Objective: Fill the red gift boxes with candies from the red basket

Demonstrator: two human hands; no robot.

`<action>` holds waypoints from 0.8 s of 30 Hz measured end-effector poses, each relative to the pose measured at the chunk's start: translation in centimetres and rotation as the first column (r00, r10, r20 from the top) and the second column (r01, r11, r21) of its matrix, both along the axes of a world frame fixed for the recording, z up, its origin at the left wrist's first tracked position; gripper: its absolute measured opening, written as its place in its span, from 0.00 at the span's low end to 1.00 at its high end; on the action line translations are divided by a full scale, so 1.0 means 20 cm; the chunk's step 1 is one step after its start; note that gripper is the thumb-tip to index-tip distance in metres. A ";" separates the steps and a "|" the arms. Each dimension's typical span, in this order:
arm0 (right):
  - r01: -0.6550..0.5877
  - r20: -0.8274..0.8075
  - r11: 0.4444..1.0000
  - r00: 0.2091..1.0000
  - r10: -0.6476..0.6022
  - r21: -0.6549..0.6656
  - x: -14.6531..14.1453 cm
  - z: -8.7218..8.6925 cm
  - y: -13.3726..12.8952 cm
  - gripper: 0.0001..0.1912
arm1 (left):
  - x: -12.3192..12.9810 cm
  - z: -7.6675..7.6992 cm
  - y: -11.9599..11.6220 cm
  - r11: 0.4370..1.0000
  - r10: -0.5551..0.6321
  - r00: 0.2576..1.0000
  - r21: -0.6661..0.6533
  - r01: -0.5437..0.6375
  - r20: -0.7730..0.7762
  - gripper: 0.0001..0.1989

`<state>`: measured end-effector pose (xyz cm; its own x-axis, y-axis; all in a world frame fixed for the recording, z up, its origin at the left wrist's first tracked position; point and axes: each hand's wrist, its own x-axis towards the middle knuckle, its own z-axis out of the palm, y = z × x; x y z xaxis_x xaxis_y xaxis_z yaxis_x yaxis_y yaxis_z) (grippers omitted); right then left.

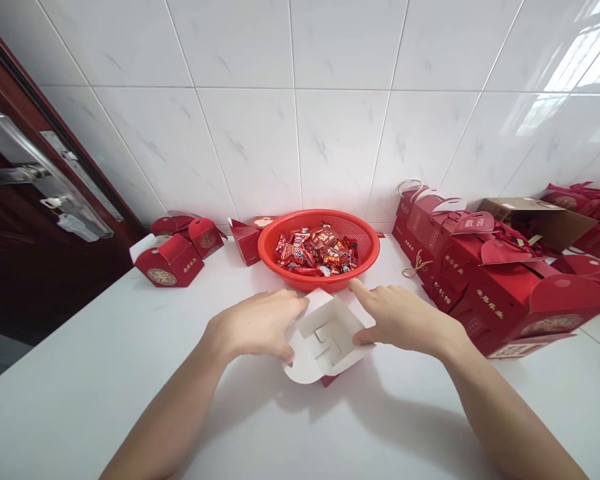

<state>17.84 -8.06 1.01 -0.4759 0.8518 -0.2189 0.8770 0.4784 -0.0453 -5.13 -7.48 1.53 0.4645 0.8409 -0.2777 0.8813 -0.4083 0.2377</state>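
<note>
A small red paper gift box [343, 319] stands on the white table in front of me, its top folded out so that the white inside and interlocked bottom tabs show. My left hand [255, 327] grips its left side, thumb on the rounded front flap and fingers at the far-left edge. On the right side, my right hand [405, 317] holds the wall, with the thumb at the rim and the index finger stretched toward the basket. Just beyond the box, a red plastic basket [307, 285] contains many wrapped candies [325, 247].
Red folded boxes [167, 263] stand at the back left, and another open red box [247, 243] touches the basket. Stacked red gift boxes [490, 287] and a brown cardboard carton [535, 220] fill the right. A tiled wall [345, 147] rises behind; a dark door [25, 240] is at left.
</note>
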 end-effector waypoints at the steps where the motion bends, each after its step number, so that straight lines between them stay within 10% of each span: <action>1: 0.002 0.023 1.000 1.000 -0.002 -0.013 0.01 -0.01 0.02 0.17 | 0.01 0.00 0.00 0.999 -0.009 1.000 -0.040 0.009 -0.009 0.18; 24: 0.218 -0.299 0.976 0.930 -0.213 -0.016 0.02 -0.13 0.24 0.10 | 0.06 0.00 0.00 0.993 0.097 0.993 -0.064 -0.101 -0.067 0.16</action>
<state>18.30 -3.32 -1.68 -0.3215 0.9435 -0.0807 0.9068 0.2822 -0.3131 -3.84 -7.40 1.60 0.3598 0.8601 -0.3615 0.9307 -0.3034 0.2043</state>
